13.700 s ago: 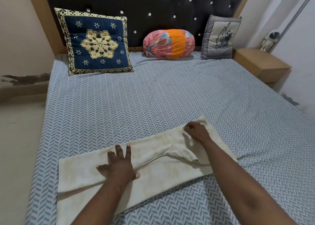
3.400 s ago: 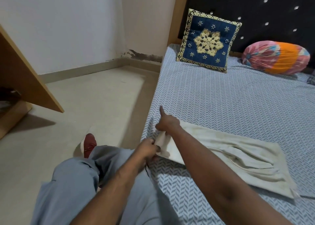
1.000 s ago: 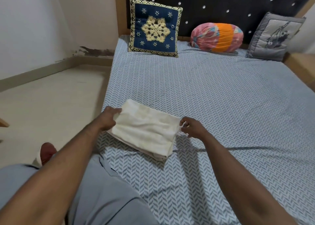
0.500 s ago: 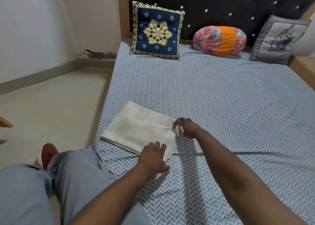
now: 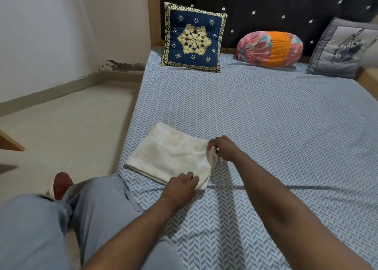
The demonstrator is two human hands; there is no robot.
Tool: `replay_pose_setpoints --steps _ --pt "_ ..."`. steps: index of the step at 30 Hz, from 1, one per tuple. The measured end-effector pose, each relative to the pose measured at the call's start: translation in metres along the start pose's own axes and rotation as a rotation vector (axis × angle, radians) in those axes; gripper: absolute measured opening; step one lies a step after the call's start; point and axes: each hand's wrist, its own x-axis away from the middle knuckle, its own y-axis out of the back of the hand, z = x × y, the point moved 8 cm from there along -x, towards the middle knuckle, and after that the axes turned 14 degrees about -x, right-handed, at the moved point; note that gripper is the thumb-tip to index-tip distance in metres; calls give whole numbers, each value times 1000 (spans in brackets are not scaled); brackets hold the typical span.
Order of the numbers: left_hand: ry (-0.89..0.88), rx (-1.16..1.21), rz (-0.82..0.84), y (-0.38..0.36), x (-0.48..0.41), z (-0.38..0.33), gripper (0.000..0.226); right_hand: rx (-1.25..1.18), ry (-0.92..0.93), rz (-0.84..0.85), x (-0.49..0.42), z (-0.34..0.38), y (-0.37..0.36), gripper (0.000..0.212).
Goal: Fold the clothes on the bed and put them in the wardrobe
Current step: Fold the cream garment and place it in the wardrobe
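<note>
One cream cloth (image 5: 173, 157), folded into a soft flat rectangle, lies near the left edge of the bed (image 5: 276, 126), whose sheet has a blue-and-white herringbone print. The right hand (image 5: 223, 150) pinches the cloth's far right corner with curled fingers. The left hand (image 5: 181, 188) rests bent fingers on the near right corner; whether it grips cannot be told. Three pillows stand against the dark studded headboard (image 5: 266, 8): a square navy embroidered cushion (image 5: 193, 39), a round pink-and-orange bolster (image 5: 270, 49) and a grey printed cushion (image 5: 343, 51).
</note>
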Motion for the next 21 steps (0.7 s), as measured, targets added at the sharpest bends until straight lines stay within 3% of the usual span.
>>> replay_pose_setpoints --steps 7,10,14,21 --pt "285 309 -310 83 20 97 28 -299 246 -304 23 51 70 24" --pt "338 605 -386 125 32 144 33 -517 249 -418 43 65 106 24" --pt "333 815 -414 172 50 175 24 -763 235 -325 82 101 136 22" --pt "178 1116 -245 200 68 173 22 -978 319 -77 168 160 150 14"
